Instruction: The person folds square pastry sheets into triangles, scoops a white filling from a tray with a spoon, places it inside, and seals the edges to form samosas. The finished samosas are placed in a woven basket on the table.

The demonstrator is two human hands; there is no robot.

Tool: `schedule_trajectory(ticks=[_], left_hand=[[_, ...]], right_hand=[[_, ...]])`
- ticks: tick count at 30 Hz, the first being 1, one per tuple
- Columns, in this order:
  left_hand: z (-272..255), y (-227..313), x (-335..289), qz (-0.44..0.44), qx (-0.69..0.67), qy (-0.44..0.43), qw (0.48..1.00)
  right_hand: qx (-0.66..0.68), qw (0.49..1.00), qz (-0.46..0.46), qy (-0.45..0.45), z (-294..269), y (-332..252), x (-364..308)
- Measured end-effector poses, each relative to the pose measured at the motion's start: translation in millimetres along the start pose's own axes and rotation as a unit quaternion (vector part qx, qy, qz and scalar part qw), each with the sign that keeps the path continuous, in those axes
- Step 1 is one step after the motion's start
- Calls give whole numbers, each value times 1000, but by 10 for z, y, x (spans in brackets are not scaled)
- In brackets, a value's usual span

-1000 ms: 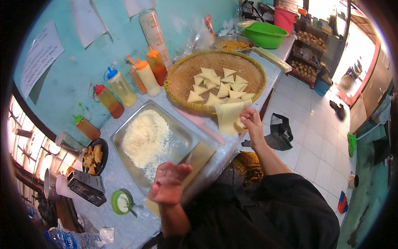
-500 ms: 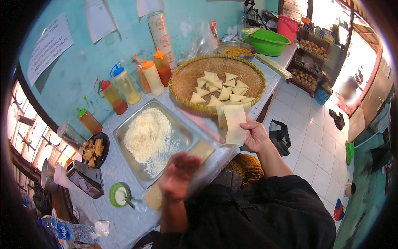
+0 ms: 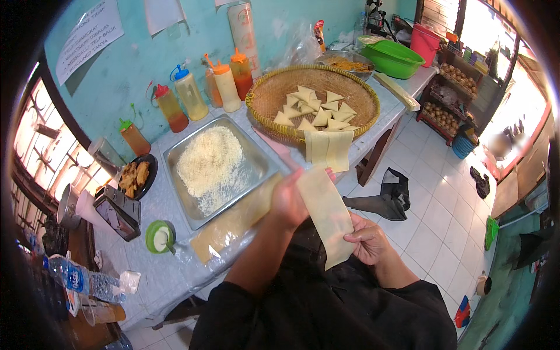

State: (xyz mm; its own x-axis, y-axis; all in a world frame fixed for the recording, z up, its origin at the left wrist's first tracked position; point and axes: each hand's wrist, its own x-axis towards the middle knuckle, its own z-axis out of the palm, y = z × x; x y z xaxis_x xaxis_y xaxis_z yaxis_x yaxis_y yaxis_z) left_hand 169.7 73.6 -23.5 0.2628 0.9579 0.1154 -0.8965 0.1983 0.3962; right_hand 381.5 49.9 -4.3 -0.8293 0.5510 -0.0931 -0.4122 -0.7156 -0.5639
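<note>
Along a turquoise wall [image 3: 140, 76] stands a long table [image 3: 149, 283], on which the work is laid out. Largest of the wares upon it is a round woven tray [image 3: 274, 96] with a yellow-green bound rim, set toward the far end of the worktop. Nearer, and to its left, lies a rectangular metal tray [image 3: 251, 157], whose floor is partly covered by a mound of pale shreds [image 3: 210, 151]. Beyond the woven tray sits a bright green basin [image 3: 396, 58]. Pale sheets under clear plastic [image 3: 233, 227] lie along the near side of the metal tray.

Of middle size is the long, pale dough strip [image 3: 324, 213], which is held slantwise in front of the person's dark-clothed torso, clear of the table. Several similar hanging strips [image 3: 329, 149] drape at the near rim of the woven tray. The left hand [image 3: 289, 201] supports the upper part of the dough strip from the left; its fingers are largely hidden, and whether they close on it cannot be told. The right hand [image 3: 370, 242] pinches the strip's right edge, near its lower end, with the thumb on the upper face.

Smaller are the capped sauce bottles [image 3: 191, 99] ranged against the wall, a black plate [image 3: 153, 175] of browned fried pieces [image 3: 133, 178], and a green bowl [image 3: 151, 234] containing a white substance. Smallest are the folded dough triangles [image 3: 321, 118], clustered within the woven tray, and a spoon [image 3: 171, 249] leaning in the bowl.
</note>
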Motion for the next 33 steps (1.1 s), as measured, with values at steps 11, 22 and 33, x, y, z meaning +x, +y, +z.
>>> schedule_trajectory(ticks=[11,22,33], left_hand=[[578,373,-204,260,187,152,935],[937,184,-401,354,223,144,897],[839,-67,-482,309,261,164,900]], right_hand=[[-56,997,52,25,-693,59,2],[87,995,-42,11,-666,144,141],[132,991,14,0,-745,260,166]])
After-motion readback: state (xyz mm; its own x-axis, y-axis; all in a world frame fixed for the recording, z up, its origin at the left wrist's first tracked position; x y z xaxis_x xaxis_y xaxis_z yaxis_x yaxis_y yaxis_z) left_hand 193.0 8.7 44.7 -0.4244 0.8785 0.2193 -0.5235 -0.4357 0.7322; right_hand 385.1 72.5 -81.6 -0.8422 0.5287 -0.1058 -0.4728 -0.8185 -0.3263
